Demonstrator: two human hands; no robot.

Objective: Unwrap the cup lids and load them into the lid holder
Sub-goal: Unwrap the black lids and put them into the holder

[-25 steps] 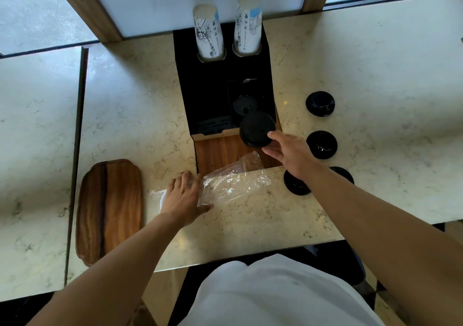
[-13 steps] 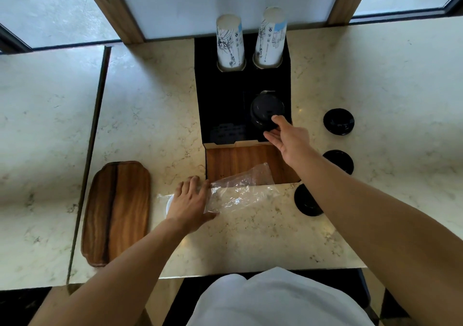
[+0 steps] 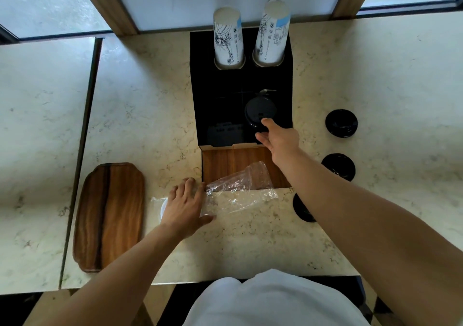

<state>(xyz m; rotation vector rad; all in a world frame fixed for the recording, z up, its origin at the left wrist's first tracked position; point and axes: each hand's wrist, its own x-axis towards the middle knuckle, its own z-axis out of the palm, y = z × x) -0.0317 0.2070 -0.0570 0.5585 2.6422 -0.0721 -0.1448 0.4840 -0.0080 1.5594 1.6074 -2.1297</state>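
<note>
A black cup lid (image 3: 259,110) sits over the right slot of the black lid holder (image 3: 220,100). My right hand (image 3: 280,140) reaches into the holder and pinches the lid's near edge between forefinger and thumb. My left hand (image 3: 184,205) lies on the left end of a clear plastic wrap (image 3: 238,190) on the counter, fingers curled over it. A white lid (image 3: 162,208) peeks out from under that hand. Three loose black lids lie to the right of the holder: a far one (image 3: 341,123), a middle one (image 3: 338,166), and a near one (image 3: 302,209) partly hidden by my right arm.
Two stacks of printed paper cups (image 3: 228,40) (image 3: 271,35) stand in the holder's back slots. The holder's wooden front section (image 3: 225,162) lies under the wrap's far end. A wooden tray (image 3: 110,213) rests at the left. The marble counter's front edge (image 3: 250,279) is close to my body.
My right hand carried the black lid from above the wooden front section back into the holder's right slot. My left hand stayed on the wrap.
</note>
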